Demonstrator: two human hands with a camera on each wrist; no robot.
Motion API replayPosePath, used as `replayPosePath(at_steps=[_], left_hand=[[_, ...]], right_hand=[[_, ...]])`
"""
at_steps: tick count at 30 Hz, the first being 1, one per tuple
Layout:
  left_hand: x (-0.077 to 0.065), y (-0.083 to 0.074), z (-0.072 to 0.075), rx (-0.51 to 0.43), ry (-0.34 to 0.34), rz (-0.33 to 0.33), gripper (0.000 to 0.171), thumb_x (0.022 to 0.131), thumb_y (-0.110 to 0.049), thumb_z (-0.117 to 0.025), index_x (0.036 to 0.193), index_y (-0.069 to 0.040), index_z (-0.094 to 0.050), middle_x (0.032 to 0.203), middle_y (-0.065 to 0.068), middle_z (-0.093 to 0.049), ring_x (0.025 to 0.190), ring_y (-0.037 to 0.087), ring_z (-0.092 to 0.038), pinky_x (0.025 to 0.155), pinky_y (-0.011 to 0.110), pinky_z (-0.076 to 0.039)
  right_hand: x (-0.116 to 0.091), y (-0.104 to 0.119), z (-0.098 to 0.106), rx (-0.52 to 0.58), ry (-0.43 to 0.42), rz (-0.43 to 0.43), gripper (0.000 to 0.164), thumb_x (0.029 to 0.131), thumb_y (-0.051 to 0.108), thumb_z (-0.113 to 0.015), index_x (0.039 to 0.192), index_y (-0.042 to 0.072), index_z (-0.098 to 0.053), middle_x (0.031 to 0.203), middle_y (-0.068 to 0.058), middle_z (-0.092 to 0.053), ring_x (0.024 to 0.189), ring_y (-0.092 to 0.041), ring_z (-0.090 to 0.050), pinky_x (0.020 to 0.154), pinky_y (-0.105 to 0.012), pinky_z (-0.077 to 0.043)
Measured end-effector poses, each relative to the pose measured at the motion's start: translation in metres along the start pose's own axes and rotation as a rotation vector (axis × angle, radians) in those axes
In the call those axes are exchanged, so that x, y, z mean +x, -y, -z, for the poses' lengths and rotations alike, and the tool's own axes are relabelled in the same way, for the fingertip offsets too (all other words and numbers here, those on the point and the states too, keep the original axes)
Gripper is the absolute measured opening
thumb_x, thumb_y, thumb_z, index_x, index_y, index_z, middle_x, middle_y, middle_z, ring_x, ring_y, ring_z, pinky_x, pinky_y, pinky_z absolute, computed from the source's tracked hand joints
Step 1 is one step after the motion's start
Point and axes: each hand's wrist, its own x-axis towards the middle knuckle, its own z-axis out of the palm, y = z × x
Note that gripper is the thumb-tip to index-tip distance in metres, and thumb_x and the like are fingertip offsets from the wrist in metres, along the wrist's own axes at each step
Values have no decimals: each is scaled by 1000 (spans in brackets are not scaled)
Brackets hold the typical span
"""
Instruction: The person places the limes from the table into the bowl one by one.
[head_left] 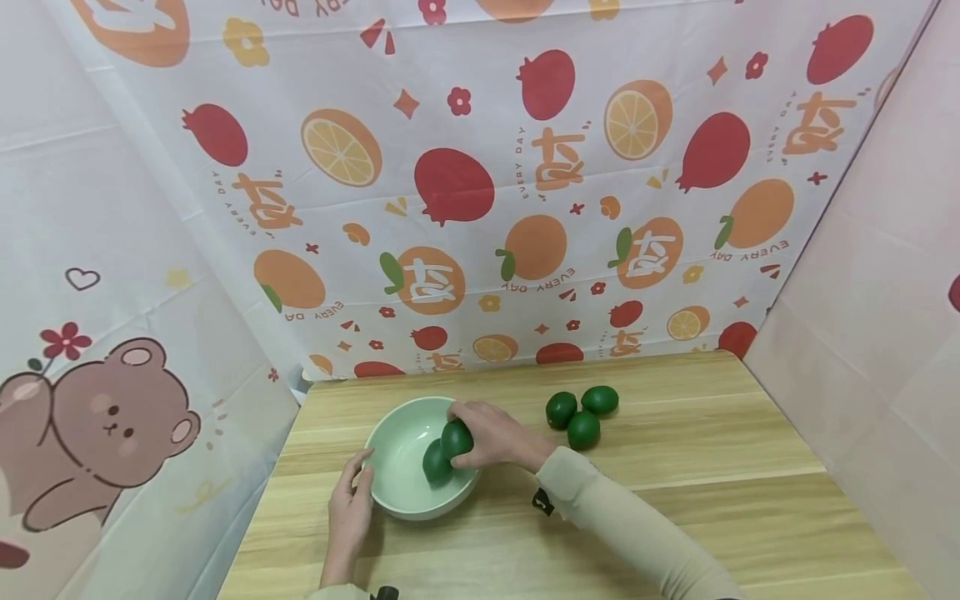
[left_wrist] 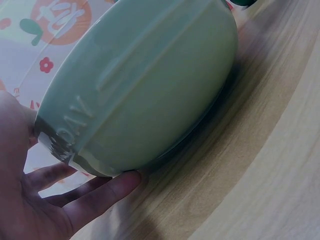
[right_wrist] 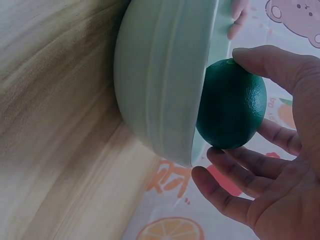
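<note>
A pale green bowl (head_left: 397,442) stands on the wooden table, with one dark green lime (head_left: 437,462) lying inside it. My right hand (head_left: 487,433) grips another lime (head_left: 456,438) by thumb and fingertips at the bowl's right rim. Up close in the right wrist view, the held lime (right_wrist: 232,105) is smooth and glossy, partly past the rim. On the opposite side, my left hand (head_left: 350,508) holds the bowl by its edge. The left wrist view shows its fingers (left_wrist: 107,195) against the outer wall of the bowl (left_wrist: 160,85); part of that hand is hidden behind the rim.
Three more limes (head_left: 583,429) lie grouped on the table (head_left: 675,467), right of the bowl. A fruit-printed cloth (head_left: 465,250) hangs behind the table's far edge. Pale cloths also hang at both sides, the left one printed with a bear (head_left: 120,425).
</note>
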Motion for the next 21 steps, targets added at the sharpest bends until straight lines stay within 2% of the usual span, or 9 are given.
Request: replayPosePath(at_steps=[12,21], left_hand=[[0,0,1,22,5,0,52,111,-43,-26,156,-20,-36,169,15,-24,147,48,-37,117,56,-45],[-1,1,1,4,1,-11,49,112,-40,-28,156,-20,-37,169,16,-25,147,48,-38,116,57,-45]], right_hand=[[1,1,-4,0,22,-1,57,82,38,-83,127,20,-53,121,1,-64,102,-9,-56,83,-17,-51],[2,-1,-8,-4,26,-1,54,81,37,-84,123,20,-54,117,3,-65,99,-6,-56,81,-16,-51]])
